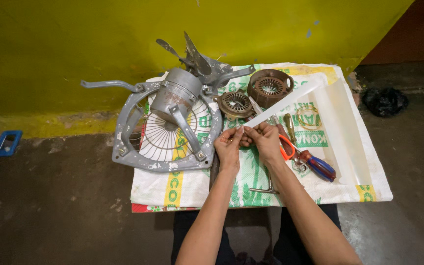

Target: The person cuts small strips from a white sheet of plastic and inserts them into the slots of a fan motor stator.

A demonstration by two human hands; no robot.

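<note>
Two hands meet over a printed woven sack point(349, 191) spread on the floor; the left hand point(228, 145) and the right hand point(267, 138) each pinch, fingers closed, the near end of one white translucent strip point(290, 100), just above the sack's middle. The strip's long axis runs diagonally, from the fingertips up and to the right, its far end pointing toward the yellow wall point(74, 49). Around them lie one grey exhaust-fan frame with motor point(172, 122), two round motor cores point(270, 87), one blue-handled screwdriver point(317, 166), one orange-handled tool point(286, 147) and one wire coil point(309, 117).
</note>
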